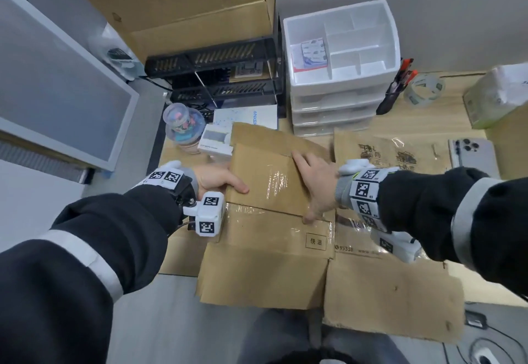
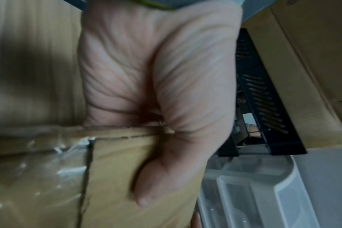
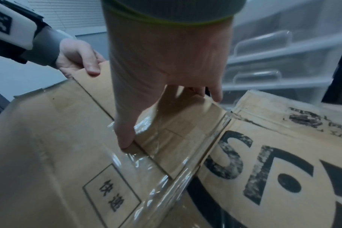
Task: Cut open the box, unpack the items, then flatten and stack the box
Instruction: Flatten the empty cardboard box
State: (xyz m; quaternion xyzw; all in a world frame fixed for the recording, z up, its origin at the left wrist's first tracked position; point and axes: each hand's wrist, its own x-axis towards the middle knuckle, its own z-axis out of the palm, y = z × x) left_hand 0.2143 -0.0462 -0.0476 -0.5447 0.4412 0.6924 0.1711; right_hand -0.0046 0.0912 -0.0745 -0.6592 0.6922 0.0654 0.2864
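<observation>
Both hands on flattened box, front edge of tabletop.
Left hand [image 1: 215,178] grips the box [image 1: 265,263] flap's left edge, thumb on top; right hand [image 1: 315,185] presses flat, fingers spread, on the taped flap.

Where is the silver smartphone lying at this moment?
In the head view the silver smartphone lies camera side up at the right of the wooden desk, beside the printed brown paper bag, just beyond the right sleeve.

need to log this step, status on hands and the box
Left hand grips the flattened box at its left edge, thumb on top. Right hand presses flat on the taped flap. Another flattened box lies alongside, right.
</observation>
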